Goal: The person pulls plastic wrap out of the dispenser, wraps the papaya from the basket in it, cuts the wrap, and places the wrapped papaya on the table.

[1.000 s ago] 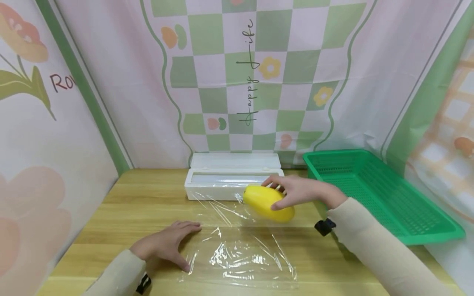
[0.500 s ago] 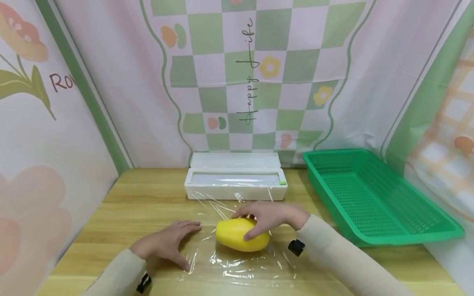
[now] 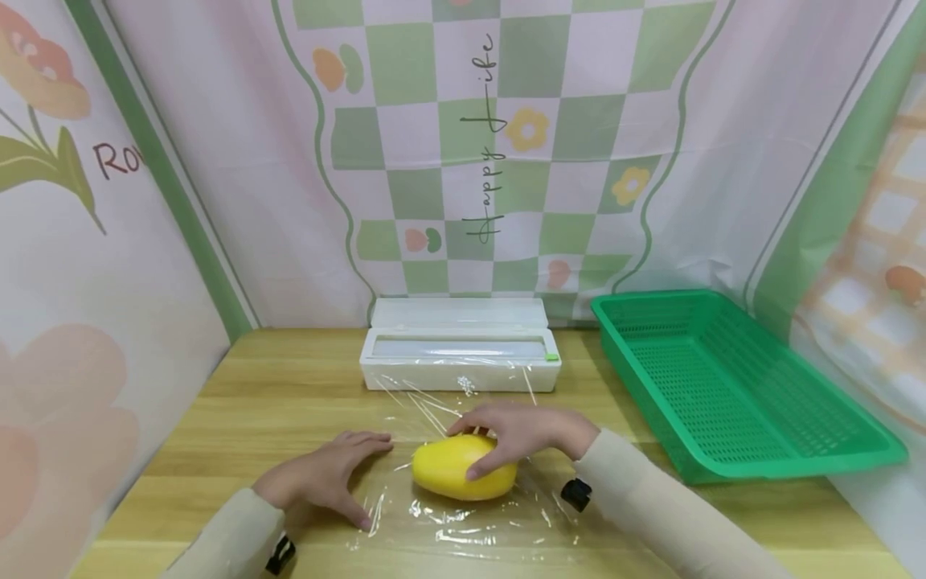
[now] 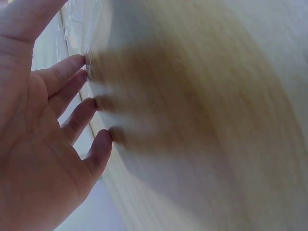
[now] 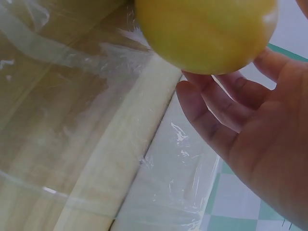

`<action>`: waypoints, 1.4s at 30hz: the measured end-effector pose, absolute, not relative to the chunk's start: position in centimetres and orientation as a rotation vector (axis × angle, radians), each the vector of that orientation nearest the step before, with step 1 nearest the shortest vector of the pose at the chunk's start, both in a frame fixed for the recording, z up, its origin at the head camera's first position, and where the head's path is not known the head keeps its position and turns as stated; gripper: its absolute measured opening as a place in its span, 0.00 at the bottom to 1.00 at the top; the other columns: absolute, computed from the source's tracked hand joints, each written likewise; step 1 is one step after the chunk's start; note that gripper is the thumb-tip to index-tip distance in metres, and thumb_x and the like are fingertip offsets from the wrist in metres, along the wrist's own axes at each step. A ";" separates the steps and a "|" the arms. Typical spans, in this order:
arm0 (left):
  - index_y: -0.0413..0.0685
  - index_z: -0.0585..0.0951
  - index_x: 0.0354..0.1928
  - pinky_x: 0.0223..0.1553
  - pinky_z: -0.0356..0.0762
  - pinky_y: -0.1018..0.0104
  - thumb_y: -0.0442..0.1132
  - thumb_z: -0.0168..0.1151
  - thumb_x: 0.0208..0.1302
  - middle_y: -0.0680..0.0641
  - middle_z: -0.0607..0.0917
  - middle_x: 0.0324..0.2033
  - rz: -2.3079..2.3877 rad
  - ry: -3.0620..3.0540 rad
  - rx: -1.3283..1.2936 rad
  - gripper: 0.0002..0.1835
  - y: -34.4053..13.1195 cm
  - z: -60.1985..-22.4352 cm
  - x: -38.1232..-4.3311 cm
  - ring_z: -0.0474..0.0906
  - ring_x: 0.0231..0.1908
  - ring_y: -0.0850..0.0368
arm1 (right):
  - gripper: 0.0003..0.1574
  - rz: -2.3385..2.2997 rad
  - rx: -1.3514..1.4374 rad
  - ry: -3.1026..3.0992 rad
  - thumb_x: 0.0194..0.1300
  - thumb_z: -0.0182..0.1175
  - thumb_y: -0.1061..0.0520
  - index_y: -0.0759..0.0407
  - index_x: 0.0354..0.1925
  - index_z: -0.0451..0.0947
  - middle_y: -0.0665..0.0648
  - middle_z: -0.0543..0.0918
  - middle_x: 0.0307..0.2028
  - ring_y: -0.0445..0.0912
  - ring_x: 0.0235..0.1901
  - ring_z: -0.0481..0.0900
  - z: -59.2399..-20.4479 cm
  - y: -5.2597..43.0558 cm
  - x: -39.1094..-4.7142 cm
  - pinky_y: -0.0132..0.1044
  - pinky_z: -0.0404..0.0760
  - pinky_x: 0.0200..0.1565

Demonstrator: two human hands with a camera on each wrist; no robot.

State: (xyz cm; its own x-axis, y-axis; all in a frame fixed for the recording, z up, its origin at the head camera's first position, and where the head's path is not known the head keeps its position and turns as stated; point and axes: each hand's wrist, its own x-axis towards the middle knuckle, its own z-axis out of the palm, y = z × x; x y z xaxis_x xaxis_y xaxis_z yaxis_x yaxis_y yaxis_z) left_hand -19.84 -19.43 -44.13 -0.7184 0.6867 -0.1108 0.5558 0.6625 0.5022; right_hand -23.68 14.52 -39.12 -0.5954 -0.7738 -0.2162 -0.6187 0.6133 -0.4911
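Note:
A smooth yellow papaya (image 3: 460, 468) lies on its side on a sheet of clear plastic wrap (image 3: 499, 527) over the wooden table. My right hand (image 3: 522, 438) grips it from above, thumb on the near side and fingers on the far side; the right wrist view has its rounded end (image 5: 207, 33) beside the fingers. At the wrap's left edge my left hand (image 3: 325, 474) rests with fingers spread, holding nothing. Its fingertips touch the table and film edge in the left wrist view. The wrap runs back to a white dispenser box (image 3: 459, 376) with its lid up.
On the right stands a green plastic basket (image 3: 723, 402) with perforated walls, partly beyond the table edge. A green slider (image 3: 552, 357) sits at the right end of the dispenser. Patterned curtains (image 3: 470, 161) close off the back and sides.
My right hand has brought the papaya down and to the left from near the dispenser onto the wrap, shifting slightly left in the last half second. The left hand has stayed put.

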 end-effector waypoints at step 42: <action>0.55 0.76 0.63 0.65 0.62 0.36 0.62 0.79 0.42 0.42 0.67 0.71 0.698 2.585 1.115 0.44 -19.8 -43.4 -19.5 0.64 0.68 0.38 | 0.24 -0.868 -0.999 2.351 0.62 0.70 0.44 0.56 0.45 0.73 0.48 0.80 0.34 0.40 0.34 0.78 -40.4 22.3 -19.8 0.34 0.82 0.38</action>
State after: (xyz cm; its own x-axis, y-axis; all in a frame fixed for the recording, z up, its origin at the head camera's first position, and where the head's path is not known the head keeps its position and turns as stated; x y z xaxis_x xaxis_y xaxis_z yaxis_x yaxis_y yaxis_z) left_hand -19.52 -19.76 -43.42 -0.6801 0.7325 -0.0303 0.6177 0.5948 0.5145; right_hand -19.75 22.28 -40.38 -0.6425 -0.7520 -0.1474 -0.4759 0.5423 -0.6924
